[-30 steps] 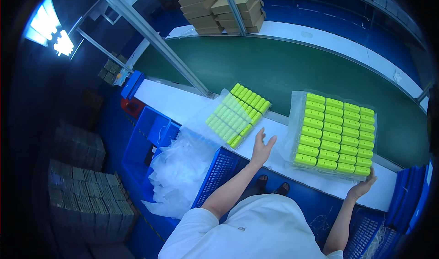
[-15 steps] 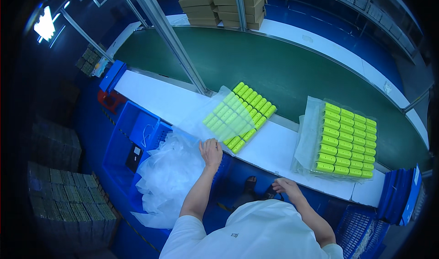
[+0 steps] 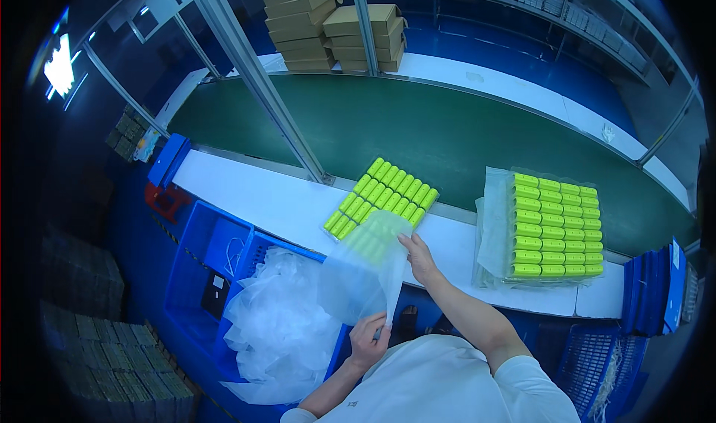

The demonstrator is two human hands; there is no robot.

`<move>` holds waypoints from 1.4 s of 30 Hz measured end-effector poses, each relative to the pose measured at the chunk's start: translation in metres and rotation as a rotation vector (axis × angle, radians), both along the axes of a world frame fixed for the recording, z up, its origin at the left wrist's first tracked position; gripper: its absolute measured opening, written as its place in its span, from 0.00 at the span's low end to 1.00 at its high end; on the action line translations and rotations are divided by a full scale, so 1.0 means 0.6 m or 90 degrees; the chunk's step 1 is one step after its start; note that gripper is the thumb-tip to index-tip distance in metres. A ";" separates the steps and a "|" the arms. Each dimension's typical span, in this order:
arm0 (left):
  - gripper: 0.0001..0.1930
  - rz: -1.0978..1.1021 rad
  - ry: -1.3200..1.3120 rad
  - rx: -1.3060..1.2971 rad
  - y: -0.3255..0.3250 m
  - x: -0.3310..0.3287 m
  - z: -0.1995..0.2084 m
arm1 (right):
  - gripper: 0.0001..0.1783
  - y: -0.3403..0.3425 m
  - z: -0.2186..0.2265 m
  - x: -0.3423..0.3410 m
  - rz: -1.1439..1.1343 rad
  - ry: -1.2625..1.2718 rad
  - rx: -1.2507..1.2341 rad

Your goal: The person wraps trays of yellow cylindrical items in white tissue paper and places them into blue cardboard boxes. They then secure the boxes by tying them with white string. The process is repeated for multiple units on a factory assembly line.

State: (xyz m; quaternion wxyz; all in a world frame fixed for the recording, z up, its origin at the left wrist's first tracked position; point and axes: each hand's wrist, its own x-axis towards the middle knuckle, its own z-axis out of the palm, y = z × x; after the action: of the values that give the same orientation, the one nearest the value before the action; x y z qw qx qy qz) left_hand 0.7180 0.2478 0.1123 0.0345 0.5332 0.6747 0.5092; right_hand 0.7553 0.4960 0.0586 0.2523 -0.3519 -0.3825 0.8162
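A thin translucent sheet (image 3: pixel 350 277) is stretched between my hands, with its upper part in front of the near corner of a clear tray. My right hand (image 3: pixel 421 259) is closed on its upper right corner, and my left hand (image 3: pixel 370 341) pinches its lower edge close to my body. Behind the sheet, rows of bright yellow-green cylindrical pieces (image 3: pixel 384 188) lie slanted in the tray. To the right, a second tray of the same yellow-green pieces (image 3: pixel 552 225) rests beside more pale sheets (image 3: pixel 492 221).
A blue crate (image 3: pixel 195 274) stands at left, with a heap of crumpled translucent sheets (image 3: pixel 280 311) beside its divider. Beyond the white ledge (image 3: pixel 246 195) runs a green conveyor belt (image 3: pixel 447 124). A metal post (image 3: pixel 261 87) rises at the ledge. Blue trays (image 3: pixel 649 292) and a blue basket (image 3: pixel 585 359) are at right.
The sheet that lay over the nearer tray has come off most of it toward me. My right hand has moved up to grip it; my left hand has drawn back toward my body.
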 end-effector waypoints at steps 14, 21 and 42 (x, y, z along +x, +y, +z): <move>0.37 -0.194 -0.204 0.038 0.133 -0.100 0.058 | 0.17 0.059 0.300 0.114 0.012 -0.185 0.505; 0.36 -0.294 0.223 0.225 0.311 0.072 0.193 | 0.22 0.041 0.484 0.376 -0.280 -0.198 0.713; 0.41 -0.382 0.460 -0.237 0.645 0.375 0.142 | 0.18 0.336 0.253 0.903 -0.327 -0.514 0.361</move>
State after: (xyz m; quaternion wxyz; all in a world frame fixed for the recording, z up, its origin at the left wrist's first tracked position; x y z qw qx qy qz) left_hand 0.9433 0.6348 0.1975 0.0377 0.8306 0.5400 0.1309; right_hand 1.2968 0.6973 0.2105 0.3612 -0.6372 -0.5553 0.3939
